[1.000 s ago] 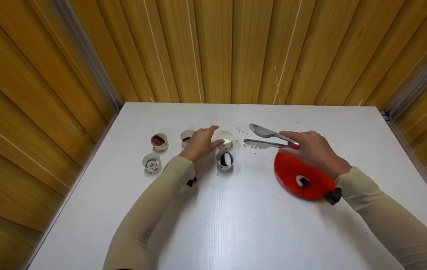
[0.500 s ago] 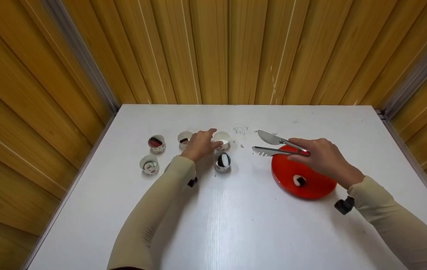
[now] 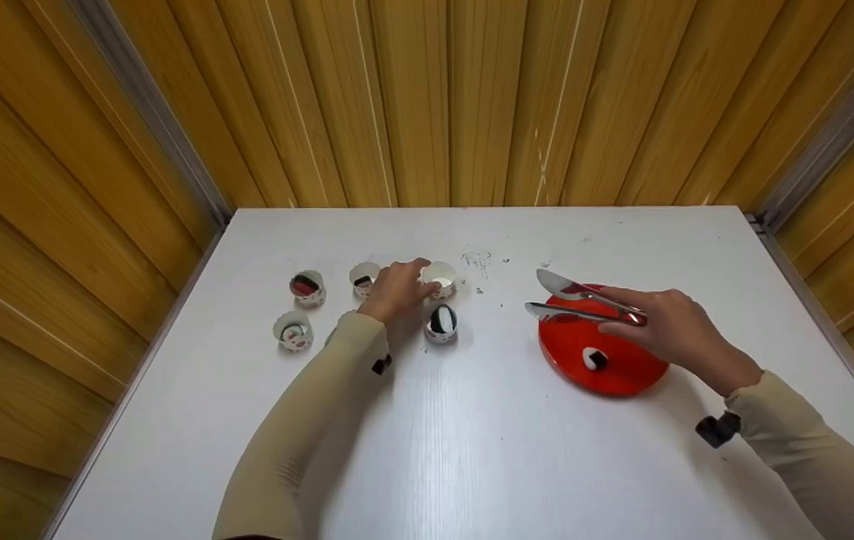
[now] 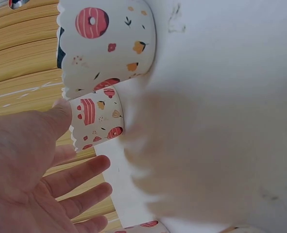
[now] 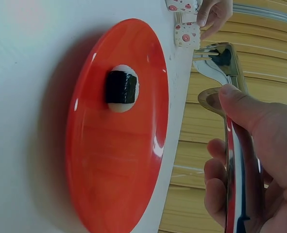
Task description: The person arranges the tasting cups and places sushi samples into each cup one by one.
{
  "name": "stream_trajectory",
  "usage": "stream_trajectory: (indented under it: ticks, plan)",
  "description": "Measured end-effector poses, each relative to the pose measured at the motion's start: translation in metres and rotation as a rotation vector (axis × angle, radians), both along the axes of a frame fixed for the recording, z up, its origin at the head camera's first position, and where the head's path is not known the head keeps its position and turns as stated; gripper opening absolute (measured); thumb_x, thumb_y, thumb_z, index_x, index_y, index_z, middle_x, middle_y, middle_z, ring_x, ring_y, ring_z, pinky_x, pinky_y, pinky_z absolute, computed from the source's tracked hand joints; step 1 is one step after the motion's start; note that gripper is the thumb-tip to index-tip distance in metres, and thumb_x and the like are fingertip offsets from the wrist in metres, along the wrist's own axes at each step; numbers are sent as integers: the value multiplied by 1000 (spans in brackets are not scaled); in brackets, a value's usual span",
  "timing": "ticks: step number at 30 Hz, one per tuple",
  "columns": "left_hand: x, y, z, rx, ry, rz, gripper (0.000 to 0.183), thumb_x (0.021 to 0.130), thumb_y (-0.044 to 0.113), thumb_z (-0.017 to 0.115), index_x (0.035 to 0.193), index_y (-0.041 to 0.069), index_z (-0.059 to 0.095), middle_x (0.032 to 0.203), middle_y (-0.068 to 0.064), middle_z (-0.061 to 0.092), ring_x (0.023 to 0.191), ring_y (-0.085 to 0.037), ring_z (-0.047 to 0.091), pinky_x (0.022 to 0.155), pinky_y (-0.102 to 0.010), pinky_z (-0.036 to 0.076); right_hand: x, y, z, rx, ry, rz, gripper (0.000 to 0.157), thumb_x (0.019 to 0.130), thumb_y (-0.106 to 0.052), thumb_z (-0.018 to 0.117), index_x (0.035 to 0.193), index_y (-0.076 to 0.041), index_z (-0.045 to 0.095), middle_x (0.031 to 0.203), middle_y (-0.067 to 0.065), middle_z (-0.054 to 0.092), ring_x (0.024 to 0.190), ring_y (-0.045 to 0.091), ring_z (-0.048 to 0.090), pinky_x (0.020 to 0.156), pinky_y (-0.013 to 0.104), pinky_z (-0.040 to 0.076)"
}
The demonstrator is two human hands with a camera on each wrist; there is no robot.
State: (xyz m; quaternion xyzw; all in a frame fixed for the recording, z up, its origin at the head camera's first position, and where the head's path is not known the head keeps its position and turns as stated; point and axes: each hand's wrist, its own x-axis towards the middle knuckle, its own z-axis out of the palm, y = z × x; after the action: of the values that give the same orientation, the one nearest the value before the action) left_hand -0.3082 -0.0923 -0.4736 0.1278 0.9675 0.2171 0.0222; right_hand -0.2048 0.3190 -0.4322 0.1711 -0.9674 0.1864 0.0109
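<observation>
My left hand (image 3: 395,289) is at a white paper baking cup (image 4: 97,116) with pink cake and doughnut prints, thumb and index finger on either side of its rim. Its other fingers (image 4: 80,177) are spread in the left wrist view. In my right hand (image 3: 678,322) is a pair of metal tongs (image 3: 584,304), gripped near the hinge end, with the ends spread apart and nothing between them. The tongs hang over the far part of a red plate (image 3: 629,375). On that plate lies a small toy rice ball with a black wrap (image 5: 121,88).
Near my left hand stands a cup with a black-and-white piece (image 3: 441,324). Further left are a cup with a red-and-black piece (image 3: 308,289), a cup with a pale round piece (image 3: 293,331) and a partly hidden cup (image 3: 364,279). A wooden wall (image 3: 427,105) rises behind the table.
My right hand has drawn back to the right and nearer with the tongs, from beside the plate to over it. The left hand stays at the same cup.
</observation>
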Motion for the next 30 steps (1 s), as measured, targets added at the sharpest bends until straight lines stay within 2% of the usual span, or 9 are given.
stream_trajectory:
  ticks: [5,10,17,23,30]
  plan:
    - [-2,1,2,4,-25,17,54,101,40,67,145,10,57,131,-12,69,113,-26,68,97,-40,53,9,10,0,-3,15,-5,66,86,-27,85,146,-14,60,107,19,74,89,33,63,62,33,55]
    - [-2,2,1,9,-36,23,55,101,40,67,146,10,57,132,-12,68,114,-25,68,96,-40,54,18,21,-2,-4,1,-21,65,87,-32,84,145,-15,61,105,18,73,86,30,61,60,29,51]
    - [-2,1,-3,13,-32,23,53,100,37,68,143,9,58,128,-11,70,111,-25,69,94,-40,54,31,35,-9,1,3,-25,61,87,-32,85,141,-15,64,86,3,71,72,21,54,53,27,45]
    - [-2,1,-3,39,-47,26,53,100,37,68,143,9,59,130,-11,69,112,-25,68,95,-40,54,38,42,-15,-11,11,-15,60,85,-32,86,138,-12,66,88,3,73,74,19,54,51,24,44]
    - [0,1,-1,10,-36,20,55,100,38,69,144,8,57,129,-13,69,111,-25,69,95,-40,54,43,46,-18,-13,28,-13,59,85,-34,86,136,-12,68,72,-6,62,65,16,48,49,25,38]
